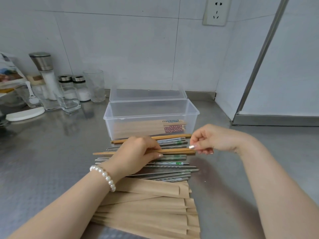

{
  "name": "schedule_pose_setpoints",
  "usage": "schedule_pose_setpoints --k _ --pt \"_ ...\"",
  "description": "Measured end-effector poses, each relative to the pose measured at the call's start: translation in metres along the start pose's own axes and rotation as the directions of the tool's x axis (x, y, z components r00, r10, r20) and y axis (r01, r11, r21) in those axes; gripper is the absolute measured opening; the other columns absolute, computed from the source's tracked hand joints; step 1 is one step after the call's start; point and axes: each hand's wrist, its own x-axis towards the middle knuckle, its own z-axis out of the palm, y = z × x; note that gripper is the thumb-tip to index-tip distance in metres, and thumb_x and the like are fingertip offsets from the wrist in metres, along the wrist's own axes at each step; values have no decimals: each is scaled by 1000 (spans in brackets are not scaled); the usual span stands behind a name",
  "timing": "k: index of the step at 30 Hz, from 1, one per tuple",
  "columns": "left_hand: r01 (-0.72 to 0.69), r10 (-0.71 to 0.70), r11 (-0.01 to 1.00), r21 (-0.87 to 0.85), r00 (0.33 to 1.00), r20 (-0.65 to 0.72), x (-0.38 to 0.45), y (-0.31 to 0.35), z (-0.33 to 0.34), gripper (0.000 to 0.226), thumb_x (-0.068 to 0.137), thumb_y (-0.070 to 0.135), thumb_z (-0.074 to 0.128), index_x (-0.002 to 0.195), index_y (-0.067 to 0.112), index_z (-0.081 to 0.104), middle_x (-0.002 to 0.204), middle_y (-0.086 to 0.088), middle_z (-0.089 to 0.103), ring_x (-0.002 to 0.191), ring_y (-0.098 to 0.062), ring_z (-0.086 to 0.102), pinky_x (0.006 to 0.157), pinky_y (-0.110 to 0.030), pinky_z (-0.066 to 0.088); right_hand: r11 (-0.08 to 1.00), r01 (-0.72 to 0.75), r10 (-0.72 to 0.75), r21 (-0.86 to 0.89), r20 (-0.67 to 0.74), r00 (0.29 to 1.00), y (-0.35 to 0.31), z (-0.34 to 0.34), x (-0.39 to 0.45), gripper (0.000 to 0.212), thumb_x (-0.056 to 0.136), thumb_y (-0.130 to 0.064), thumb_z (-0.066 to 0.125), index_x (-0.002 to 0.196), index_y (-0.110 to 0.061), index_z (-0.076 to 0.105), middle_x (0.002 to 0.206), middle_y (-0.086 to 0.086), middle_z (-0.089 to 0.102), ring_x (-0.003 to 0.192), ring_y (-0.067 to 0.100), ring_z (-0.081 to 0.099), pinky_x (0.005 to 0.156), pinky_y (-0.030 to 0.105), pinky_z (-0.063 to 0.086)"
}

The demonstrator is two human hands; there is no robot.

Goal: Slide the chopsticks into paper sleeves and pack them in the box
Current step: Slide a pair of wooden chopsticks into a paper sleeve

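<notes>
A pair of wooden chopsticks (177,150) lies crosswise over a heap of metal and patterned chopsticks (172,168) on the steel counter. My left hand (136,154) grips the wooden pair near its middle. My right hand (205,142) pinches the pair's right end. A stack of brown paper sleeves (148,209) lies in front of the heap, near me. Behind the heap stands a clear plastic box (151,114) with its lid open. Several sleeved chopsticks (146,127) lie inside it.
At the back left stand a salt grinder (45,73), two shakers (81,88), glasses (95,85) and a white lid (25,114). Another wooden pair (172,136) lies against the box front. A tiled wall with a socket rises behind; a steel-framed panel (276,118) is at the right.
</notes>
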Motion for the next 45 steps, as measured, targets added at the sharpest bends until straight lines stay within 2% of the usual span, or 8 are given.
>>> schedule_pose_setpoints --k 4,11,20,24,26,32,38,45 --pt "35 -35 999 -2 993 -109 1 -3 -2 16 85 21 63 98 17 70 93 2 70 86 -17 61 79 -30 48 998 4 8 57 -217 976 11 -5 6 16 88 -10 61 74 -13 68 57 -3 57 45 3 46 50 18 37" --pt "62 -57 997 41 990 -131 2 -10 1 15 85 28 62 94 18 69 84 2 64 80 -19 58 72 -32 46 985 -72 56 -155 -106 993 19 10 21 17 69 -12 80 70 -21 66 56 -7 51 54 6 44 59 21 37" --pt "4 36 961 278 990 -138 5 -12 7 30 72 37 74 86 11 67 80 -6 57 77 -28 53 63 -32 42 1000 11 -14 -28 -119 993 10 6 15 13 85 -11 65 75 -19 65 74 -1 57 61 2 46 63 17 36" --pt "-7 55 953 302 987 -150 5 -12 6 20 86 27 61 76 9 59 75 -8 58 75 -32 53 60 -34 40 987 97 -34 129 -421 907 12 6 19 22 93 -12 53 79 -16 70 61 -1 51 53 8 39 52 15 33" --pt "40 4 954 297 989 -145 5 -10 4 19 90 29 53 81 13 53 80 -8 60 80 -32 54 61 -34 38 995 91 -58 37 -525 849 18 8 27 19 93 -7 51 90 -12 69 59 -1 48 55 10 40 57 16 37" --pt "130 -121 915 381 992 -46 4 -5 0 15 95 33 41 86 22 44 85 -1 61 84 -26 59 60 -30 37 971 -53 -53 -232 -428 902 32 18 43 24 95 -12 46 104 -19 67 82 -8 57 79 14 52 76 25 37" --pt "144 -146 924 353 989 -20 5 -9 0 15 94 32 42 85 21 49 81 -1 61 80 -27 59 61 -32 41 962 -101 -12 -252 -410 912 32 16 43 19 90 -14 55 76 -27 55 63 -8 54 60 15 51 67 30 44" --pt "154 -139 942 298 988 -71 5 -13 1 26 91 44 46 80 20 51 69 4 53 72 -25 57 59 -32 43 971 -74 -19 -229 -380 925 31 15 41 9 81 -19 70 84 -28 68 55 -8 41 53 7 37 53 22 28"
